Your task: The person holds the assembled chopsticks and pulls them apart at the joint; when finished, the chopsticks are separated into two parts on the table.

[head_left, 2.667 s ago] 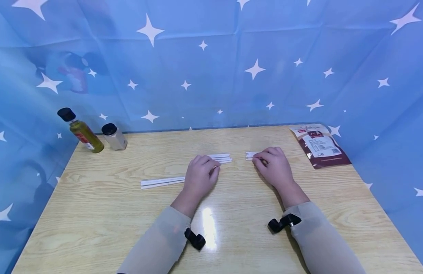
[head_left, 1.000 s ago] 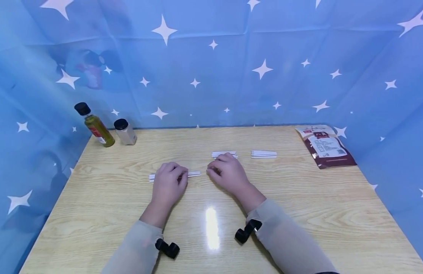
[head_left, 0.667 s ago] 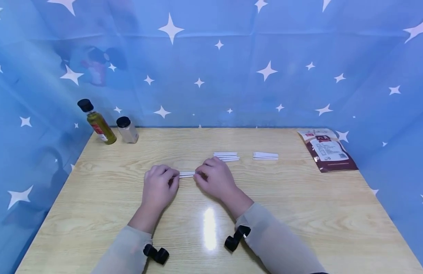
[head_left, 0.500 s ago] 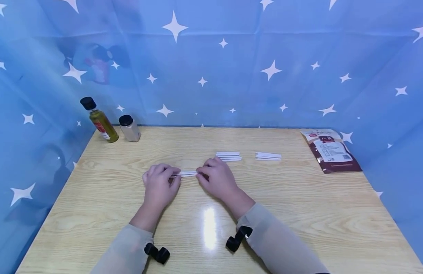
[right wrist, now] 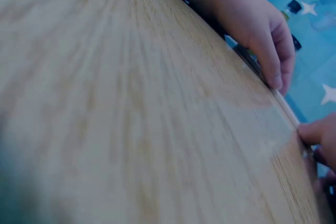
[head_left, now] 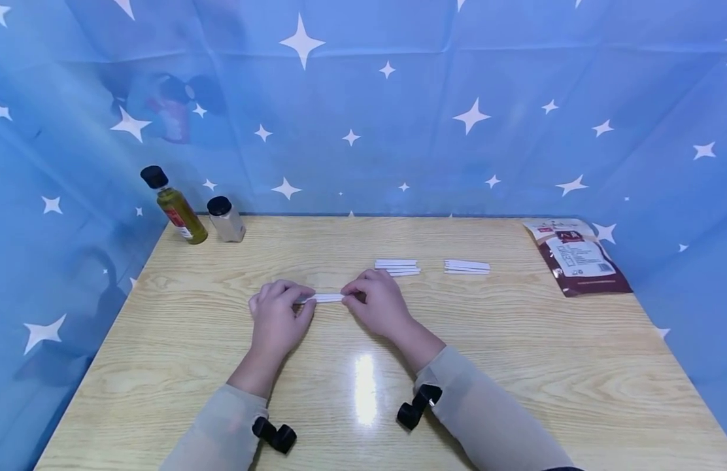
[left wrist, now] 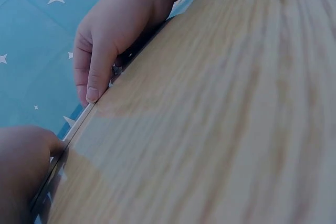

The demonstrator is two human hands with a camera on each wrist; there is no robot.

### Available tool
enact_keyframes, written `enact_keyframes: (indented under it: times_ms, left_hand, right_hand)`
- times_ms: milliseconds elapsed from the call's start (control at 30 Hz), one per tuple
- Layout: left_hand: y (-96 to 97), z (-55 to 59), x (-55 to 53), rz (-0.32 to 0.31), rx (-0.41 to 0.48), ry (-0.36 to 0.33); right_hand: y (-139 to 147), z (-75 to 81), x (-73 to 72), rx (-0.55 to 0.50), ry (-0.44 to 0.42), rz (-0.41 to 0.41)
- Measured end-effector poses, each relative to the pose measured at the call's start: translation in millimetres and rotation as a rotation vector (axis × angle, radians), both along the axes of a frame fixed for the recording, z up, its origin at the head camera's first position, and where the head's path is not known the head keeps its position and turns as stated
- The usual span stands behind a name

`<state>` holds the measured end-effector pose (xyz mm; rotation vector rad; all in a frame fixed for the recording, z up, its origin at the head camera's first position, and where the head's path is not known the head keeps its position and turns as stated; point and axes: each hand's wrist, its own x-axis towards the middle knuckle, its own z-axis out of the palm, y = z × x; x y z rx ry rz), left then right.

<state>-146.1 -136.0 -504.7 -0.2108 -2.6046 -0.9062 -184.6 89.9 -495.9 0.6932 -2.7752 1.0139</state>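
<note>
A flat group of thin white sticks [head_left: 328, 298] lies crosswise on the table between my hands. My left hand [head_left: 278, 317] pinches its left end between thumb and fingers and covers that end. At the other end, my right hand [head_left: 380, 304] holds the tips with thumb and forefinger. Behind the right hand lies a second group of white sticks [head_left: 397, 266], and further right a third group [head_left: 467, 267]. In the left wrist view the sticks [left wrist: 79, 121] show only as a pale strip between both hands, low on the tabletop.
An oil bottle [head_left: 181, 216] with a black cap and a black-lidded jar [head_left: 227, 224] stand at the back left of the wooden table [head_left: 516, 366]. A brown and white pouch [head_left: 578, 260] lies at the back right. A blue star-patterned cloth [head_left: 399, 131] hangs behind.
Both hands have moved left, from the two rear groups to the front-left group of sticks. The right hand has come to its right end; over the last half second the hands barely move.
</note>
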Motion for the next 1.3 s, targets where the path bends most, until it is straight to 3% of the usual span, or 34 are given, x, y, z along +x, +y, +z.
enact_keyframes:
  times_ms: [533,900,1300]
  left_hand:
    - [1.7,2.1,-0.3,0.001,-0.007,-0.019]
    - [1.4,0.7,-0.2,0.005,-0.002,-0.022]
    - [-0.8,-2.8,-0.5,0.114,-0.085,0.068]
  right_hand:
    - [0.1,3.3,-0.3,-0.007,-0.073,-0.026]
    - [1.2,0.2,0.5,-0.011,-0.042,-0.02]
    - [3.2,-0.7,2.3,-0.126,-0.034,-0.039]
